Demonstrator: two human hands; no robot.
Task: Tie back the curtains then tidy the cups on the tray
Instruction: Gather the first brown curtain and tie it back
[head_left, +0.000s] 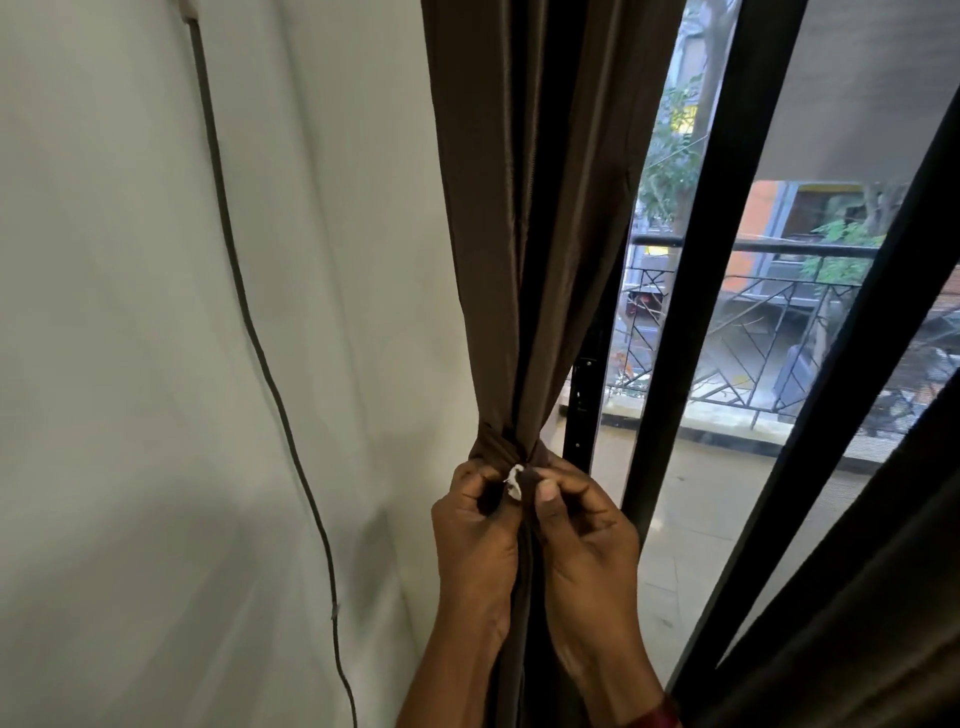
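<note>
My left hand (475, 525) and my right hand (587, 525) are close together, right in front of the brown curtain (519, 234). The fingers of both hands are curled tight. Each hand pinches one end of the brown tie-back (496, 449) that goes around the bunched curtain. A small white bit (514, 482) sits between my thumbs. A grey cable (244, 312) hangs down the wall (130, 312) left of the curtain.

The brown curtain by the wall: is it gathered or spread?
Gathered: the curtain narrows to a tight bunch under a band, pinched by left hand and right hand.
</note>
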